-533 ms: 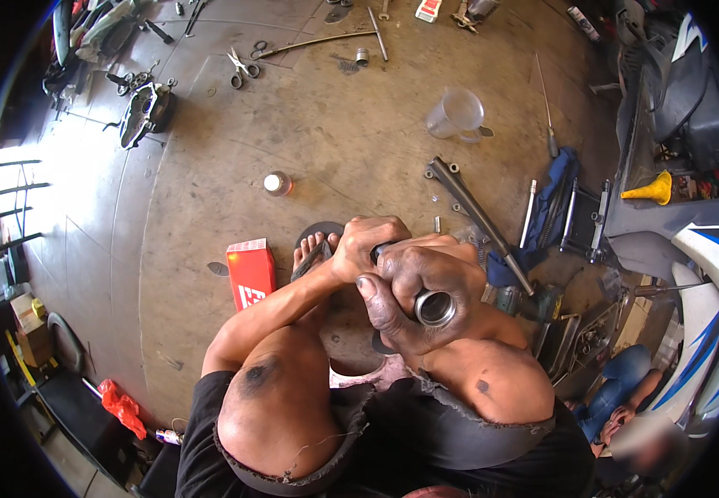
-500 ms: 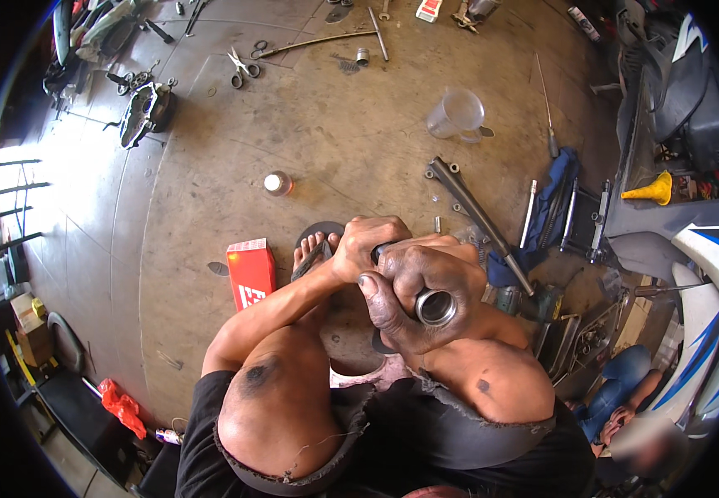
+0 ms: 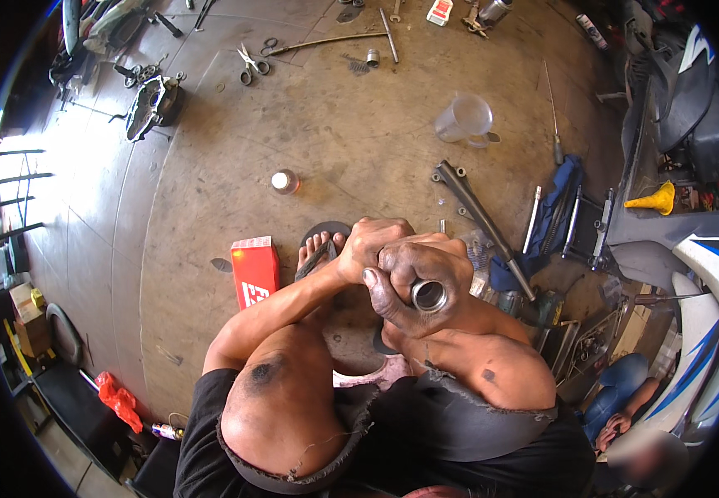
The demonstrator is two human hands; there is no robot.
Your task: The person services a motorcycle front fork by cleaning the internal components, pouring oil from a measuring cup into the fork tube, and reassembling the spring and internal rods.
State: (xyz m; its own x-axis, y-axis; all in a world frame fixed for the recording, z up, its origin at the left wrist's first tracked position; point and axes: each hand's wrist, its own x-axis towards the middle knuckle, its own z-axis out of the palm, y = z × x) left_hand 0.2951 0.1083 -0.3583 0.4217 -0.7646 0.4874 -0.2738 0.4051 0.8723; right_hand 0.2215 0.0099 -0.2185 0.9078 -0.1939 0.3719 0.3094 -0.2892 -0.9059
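My right hand (image 3: pixel 413 286), blackened with grease, is wrapped round a metal tube (image 3: pixel 430 295). The tube's round, open silver end points up out of the fist; the rest is hidden. Directly beyond it, my left hand (image 3: pixel 373 246) is also closed, its knuckles close against the right hand. What sits inside the left fingers is covered. Both forearms rest over my bent knees. Near my left forearm stands a red box (image 3: pixel 255 271), with a small bottle (image 3: pixel 285 182) farther out on the floor. A dark fork leg (image 3: pixel 485 226) lies to the right of my hands.
A clear plastic jug (image 3: pixel 464 118) and scissors (image 3: pixel 252 64) are farther off. An engine casing (image 3: pixel 153 108) lies far left. On the right are a blue cloth (image 3: pixel 557 195), a yellow funnel (image 3: pixel 656 198) and white-and-blue motorcycle panels (image 3: pixel 705 332). A person's hands (image 3: pixel 614 428) show lower right.
Both hands and the tube have shifted slightly left, the fists still closed together. The surroundings sit a little further right in the picture.
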